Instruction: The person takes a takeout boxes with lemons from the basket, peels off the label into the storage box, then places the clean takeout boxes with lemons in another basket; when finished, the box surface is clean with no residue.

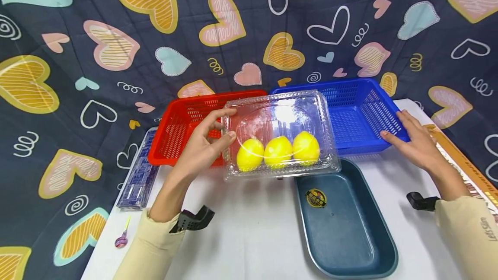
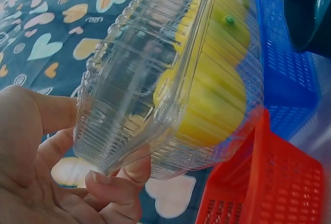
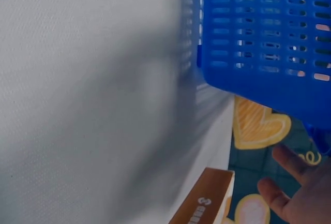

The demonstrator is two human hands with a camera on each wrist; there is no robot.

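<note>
My left hand [image 1: 200,144] grips the left edge of a clear plastic clamshell box [image 1: 278,116], thumb on the near side. The box is held tilted above the table, in front of the two baskets. Three yellow lemons [image 1: 278,152] lie in a row along its lower side; the left wrist view shows the lemons [image 2: 212,100] through the ribbed wall. My right hand [image 1: 418,141], fingers spread, is beside the right end of a blue basket [image 1: 352,120]. In the right wrist view the fingers [image 3: 274,195] appear apart from the basket and hold nothing.
A red basket [image 1: 167,137] stands left of the blue one. Nearer me lies a dark teal tray [image 1: 342,228] with a sticker. A blue wrapped pack [image 1: 138,185] and a lollipop [image 1: 122,239] are at left; an orange-brown box [image 1: 459,154] is at right. A heart-patterned curtain [image 1: 233,20] hangs behind.
</note>
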